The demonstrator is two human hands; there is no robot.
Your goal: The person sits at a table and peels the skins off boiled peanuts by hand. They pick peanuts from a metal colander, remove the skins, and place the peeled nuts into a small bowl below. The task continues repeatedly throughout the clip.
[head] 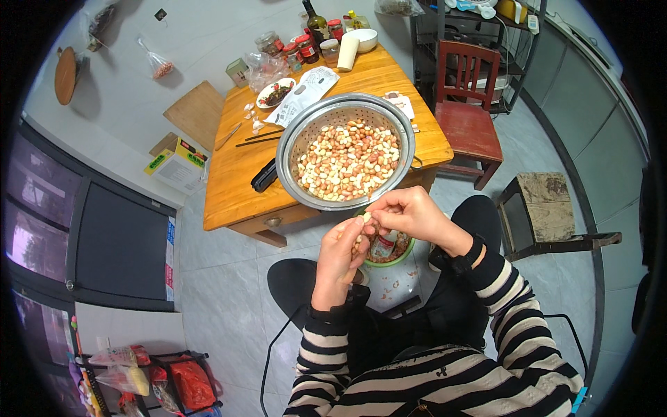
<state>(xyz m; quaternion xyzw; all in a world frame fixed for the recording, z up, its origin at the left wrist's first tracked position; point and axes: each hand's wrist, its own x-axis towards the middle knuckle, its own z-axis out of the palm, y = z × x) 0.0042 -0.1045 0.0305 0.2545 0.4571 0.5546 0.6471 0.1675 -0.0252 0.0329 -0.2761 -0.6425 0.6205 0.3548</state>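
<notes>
A pale, skinless peanut [367, 216] is pinched between the fingertips of my left hand [336, 258] and my right hand [417, 216]. More peanuts [358, 240] show in the curled fingers of my left hand. Just beyond my hands, a metal colander [344, 205] sits at the table's near edge, holding many peanuts [346, 161], some pale and some with reddish-brown skins. Below my hands stands a green basin [391, 262] on the floor, with peanut skins and a piece of labelled packaging [384, 246] inside. My hands partly hide the basin.
The wooden table [239, 177] also bears chopsticks [259, 139], a knife [227, 136], garlic [257, 125], a plate of food [276, 93], jars [307, 49] and a black object [264, 176]. A red chair [466, 125] and a wooden stool [544, 203] stand right. Skins [391, 286] litter the floor.
</notes>
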